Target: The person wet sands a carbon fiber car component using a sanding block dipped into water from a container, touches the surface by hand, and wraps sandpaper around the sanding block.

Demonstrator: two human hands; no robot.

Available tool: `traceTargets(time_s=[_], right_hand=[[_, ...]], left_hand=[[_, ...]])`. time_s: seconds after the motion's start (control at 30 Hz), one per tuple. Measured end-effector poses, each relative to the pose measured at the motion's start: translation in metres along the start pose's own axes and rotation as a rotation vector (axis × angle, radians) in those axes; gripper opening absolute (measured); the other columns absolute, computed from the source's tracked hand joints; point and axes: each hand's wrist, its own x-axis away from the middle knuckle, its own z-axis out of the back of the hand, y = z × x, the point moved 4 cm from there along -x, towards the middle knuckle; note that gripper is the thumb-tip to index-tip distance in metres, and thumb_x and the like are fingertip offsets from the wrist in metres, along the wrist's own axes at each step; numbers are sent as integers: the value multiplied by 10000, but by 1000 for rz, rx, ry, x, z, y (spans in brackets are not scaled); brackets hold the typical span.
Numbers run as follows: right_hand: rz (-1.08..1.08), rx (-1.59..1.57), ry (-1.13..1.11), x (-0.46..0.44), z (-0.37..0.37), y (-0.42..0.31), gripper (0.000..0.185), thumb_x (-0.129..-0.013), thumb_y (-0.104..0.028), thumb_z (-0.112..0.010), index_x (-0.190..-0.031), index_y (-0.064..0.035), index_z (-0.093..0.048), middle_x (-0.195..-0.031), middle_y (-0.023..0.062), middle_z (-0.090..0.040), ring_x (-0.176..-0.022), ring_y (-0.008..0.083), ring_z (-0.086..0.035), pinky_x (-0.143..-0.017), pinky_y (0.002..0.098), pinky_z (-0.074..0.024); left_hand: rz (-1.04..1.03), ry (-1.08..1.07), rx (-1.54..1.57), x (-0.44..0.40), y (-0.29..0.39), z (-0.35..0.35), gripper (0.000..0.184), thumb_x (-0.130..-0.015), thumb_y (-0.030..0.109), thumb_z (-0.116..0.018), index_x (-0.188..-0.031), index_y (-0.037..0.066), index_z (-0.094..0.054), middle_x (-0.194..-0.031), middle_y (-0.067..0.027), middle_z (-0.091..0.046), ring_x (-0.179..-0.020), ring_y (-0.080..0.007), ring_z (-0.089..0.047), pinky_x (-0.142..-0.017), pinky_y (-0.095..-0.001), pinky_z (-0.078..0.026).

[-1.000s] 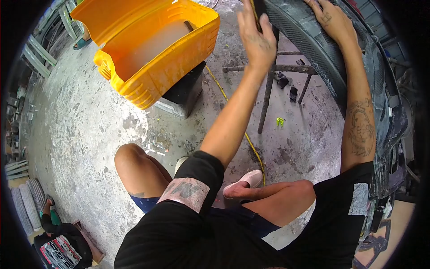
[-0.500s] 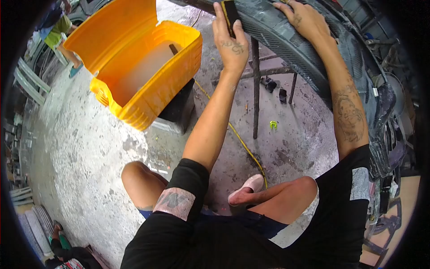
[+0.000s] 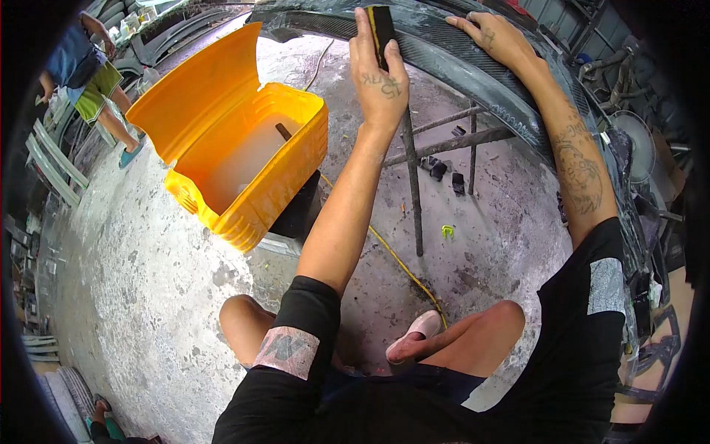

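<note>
My left hand is closed around a black sanding block with a yellow edge, its thumb along one side. The block is held upright against the near edge of a long, curved, dark car body panel with a woven, carbon-like surface. Whether its face touches the panel is hidden. Farther right, my right hand lies on top of the same panel, fingers stretched out. Pale smears mark the panel's surface. To the left stands a yellow plastic tub, cut open, with cloudy liquid and a dark stick-like piece inside.
Dark metal stand legs rise below the panel. A yellow hose or cord crosses the stained concrete floor. Small black pieces and a bright green clip lie there. Another person stands at the far left. A fan is at right.
The view has tilted up, so the tub and floor items sit lower and more of the other person shows. Both hands stay at the panel, the left still holding the block.
</note>
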Motion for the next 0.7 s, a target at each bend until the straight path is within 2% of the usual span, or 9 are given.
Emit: traceTargets(time_s=[0.07,0.13,0.2,0.27,0.33,0.37,0.47,0.53,0.7], right_hand=[[-12,-47,53,6,-4,9,737,-990,-686,-526,-1228,-19,-728,-1144,245,-733,-1111,425,-683,-948,496,-528],[-27,-103,105,7,-17,10,731,-987,-690,-528,-1213,-27,-735,-1138,248,-732,-1102,427,-684,-943,496,-528],[-129,18,105,6,-30,9,704,-987,-686,-530,-1208,-51,-738,-1114,246,-737,-1070,434,-690,-929,501,-533],[-141,55,76,11,-29,-1,687,-989,-679,-530,-1201,-62,-743,-1091,244,-741,-1050,439,-693,-915,506,-539],[-162,98,71,13,-22,-10,670,-991,-673,-531,-1195,-73,-747,-1068,241,-745,-1030,445,-695,-901,511,-544],[-137,134,90,12,-23,-13,659,-994,-663,-532,-1174,-69,-752,-1040,239,-748,-1015,449,-696,-887,516,-549],[-104,161,207,13,-18,-12,619,-1006,-629,-534,-1130,-66,-758,-994,245,-748,-992,444,-703,-860,523,-558],[-132,133,85,13,-13,-18,581,-1023,-586,-532,-1141,-60,-750,-994,249,-748,-990,431,-711,-863,518,-562],[-6,147,258,8,-15,12,549,-1040,-540,-530,-1090,-37,-743,-912,234,-746,-911,442,-714,-808,547,-554]], left_hand=[[73,-94,-1,0,-4,-5,724,-1000,53,-575,-1655,52,-267,-1078,-205,-563,-935,-329,-591,-855,-422,-495],[39,-98,-9,4,-4,-4,726,-1000,53,-575,-1657,57,-265,-1076,-203,-560,-937,-331,-591,-854,-414,-499],[16,-96,0,12,-5,0,728,-1000,54,-576,-1658,55,-263,-1067,-202,-560,-945,-330,-588,-873,-411,-497],[122,-148,43,25,-7,0,730,-995,55,-576,-1655,51,-265,-1090,-208,-573,-981,-348,-589,-916,-420,-487],[162,-93,102,29,-13,1,680,-999,31,-590,-1623,-1,-322,-1361,-236,-589,-1188,-299,-600,-1050,-363,-467],[197,-123,110,30,-14,2,677,-1021,58,-583,-1634,8,-299,-1402,-232,-564,-1243,-269,-585,-1070,-352,-459],[173,-115,75,22,-9,4,688,-1020,61,-589,-1640,22,-292,-1463,-257,-533,-1291,-294,-572,-1104,-363,-438],[173,-119,117,15,-7,3,680,-1029,84,-589,-1641,34,-297,-1527,-270,-491,-1384,-308,-520,-1151,-363,-401],[153,-160,124,-10,14,1,670,-1029,79,-582,-1630,-1,-296,-1575,-292,-441,-1436,-336,-477,-1181,-380,-375]])
